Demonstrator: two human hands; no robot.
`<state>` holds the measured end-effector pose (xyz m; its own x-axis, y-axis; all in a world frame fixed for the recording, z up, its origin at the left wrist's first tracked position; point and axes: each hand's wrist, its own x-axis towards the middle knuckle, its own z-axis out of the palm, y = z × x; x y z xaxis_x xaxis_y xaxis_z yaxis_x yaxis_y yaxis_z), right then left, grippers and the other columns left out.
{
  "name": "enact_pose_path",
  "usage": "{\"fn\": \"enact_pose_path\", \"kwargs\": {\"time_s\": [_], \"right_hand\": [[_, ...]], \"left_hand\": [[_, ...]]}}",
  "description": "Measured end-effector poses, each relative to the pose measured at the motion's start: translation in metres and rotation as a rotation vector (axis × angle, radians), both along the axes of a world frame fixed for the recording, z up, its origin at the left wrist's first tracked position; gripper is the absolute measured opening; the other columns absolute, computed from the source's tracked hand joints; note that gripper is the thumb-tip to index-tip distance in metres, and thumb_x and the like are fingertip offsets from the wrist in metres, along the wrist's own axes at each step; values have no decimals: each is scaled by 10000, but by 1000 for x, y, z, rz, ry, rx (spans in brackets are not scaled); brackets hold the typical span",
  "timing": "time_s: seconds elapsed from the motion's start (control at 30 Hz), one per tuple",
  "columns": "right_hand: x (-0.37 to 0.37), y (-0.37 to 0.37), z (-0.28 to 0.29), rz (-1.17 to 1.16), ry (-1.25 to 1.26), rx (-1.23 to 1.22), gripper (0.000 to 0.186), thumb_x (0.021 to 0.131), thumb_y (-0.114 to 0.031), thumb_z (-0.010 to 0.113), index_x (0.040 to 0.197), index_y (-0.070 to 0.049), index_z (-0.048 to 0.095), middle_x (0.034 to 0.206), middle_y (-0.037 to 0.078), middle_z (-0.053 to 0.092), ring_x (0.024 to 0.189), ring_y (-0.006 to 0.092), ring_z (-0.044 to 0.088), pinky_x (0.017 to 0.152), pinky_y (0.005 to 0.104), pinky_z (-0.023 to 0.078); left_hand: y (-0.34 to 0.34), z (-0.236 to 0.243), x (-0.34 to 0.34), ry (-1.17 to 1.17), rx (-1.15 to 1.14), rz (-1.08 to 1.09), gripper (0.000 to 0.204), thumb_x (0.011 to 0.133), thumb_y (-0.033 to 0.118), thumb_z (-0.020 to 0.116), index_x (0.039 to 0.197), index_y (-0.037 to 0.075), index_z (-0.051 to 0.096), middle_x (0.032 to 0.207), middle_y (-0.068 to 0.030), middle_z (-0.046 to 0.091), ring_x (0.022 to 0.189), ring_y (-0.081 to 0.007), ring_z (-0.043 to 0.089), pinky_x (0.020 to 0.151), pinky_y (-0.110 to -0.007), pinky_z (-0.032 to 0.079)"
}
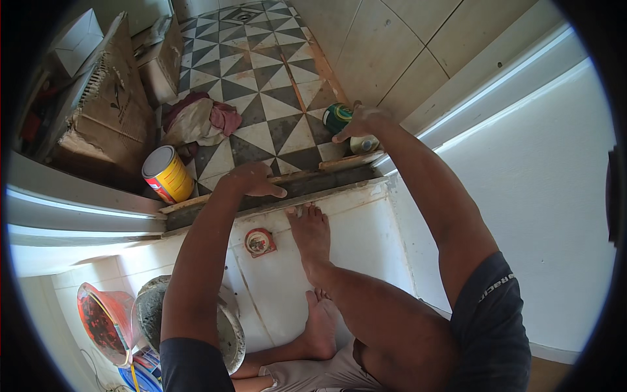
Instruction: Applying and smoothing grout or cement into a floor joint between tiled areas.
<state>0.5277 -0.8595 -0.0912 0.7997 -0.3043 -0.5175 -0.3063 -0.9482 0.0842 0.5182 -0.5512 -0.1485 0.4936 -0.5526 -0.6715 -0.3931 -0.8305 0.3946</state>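
My right hand (367, 122) reaches to the far right of the doorway and grips a green can (337, 117), its thumb and fingers on either side of it. Just below that hand sits a pale rounded container (364, 144), partly covered. My left hand (250, 179) hovers over the strip of bare threshold (313, 185), thumb apart from the fingers, and holds nothing. This sunken strip has rough edges and runs between the patterned floor and the white tiles. A red tape measure (260, 242) lies on the white tiles, nearer me than my left hand.
A yellow and red tin (168, 175) stands at the left doorpost. Behind it are crumpled rags (204, 119) and worn cardboard boxes (111, 111). Near left are a red bucket (108, 320) and a mortar-stained bucket (233, 333). My bare foot (310, 235) rests near the threshold.
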Motion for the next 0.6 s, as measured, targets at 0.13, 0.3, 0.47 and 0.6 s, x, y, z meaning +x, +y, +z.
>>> {"fn": "enact_pose_path", "kwargs": {"time_s": [0.13,0.3,0.47,0.6], "right_hand": [[4,-1,-3,-51,16,23,1127,618,-624,886,1473,1,500,1419,184,622,1272,338,632,1066,431,501],[7,-11,-14,-102,-37,152,1153,624,-620,880,1468,55,477,1412,225,605,1276,386,606,1054,438,483],[-2,-7,-26,-193,-254,230,1129,638,-629,873,1404,121,518,1320,265,644,1246,386,625,1035,427,495],[-6,6,-27,-373,-284,441,1133,649,-624,865,1418,123,500,1411,283,586,1294,362,602,1073,409,474]], "left_hand": [[2,-6,-9,-146,-47,45,675,720,583,786,1114,35,770,1103,-192,747,1053,-334,714,918,-420,555],[7,-11,-18,-220,-39,76,631,725,573,783,1054,35,764,1029,-192,743,1018,-362,704,909,-448,537],[10,-18,-20,-261,-100,126,636,723,578,779,1070,46,760,1099,-187,730,1073,-354,687,936,-443,533],[9,-21,-20,-245,-90,114,654,727,581,775,1105,48,752,1144,-186,720,1118,-351,668,970,-442,520]]}}
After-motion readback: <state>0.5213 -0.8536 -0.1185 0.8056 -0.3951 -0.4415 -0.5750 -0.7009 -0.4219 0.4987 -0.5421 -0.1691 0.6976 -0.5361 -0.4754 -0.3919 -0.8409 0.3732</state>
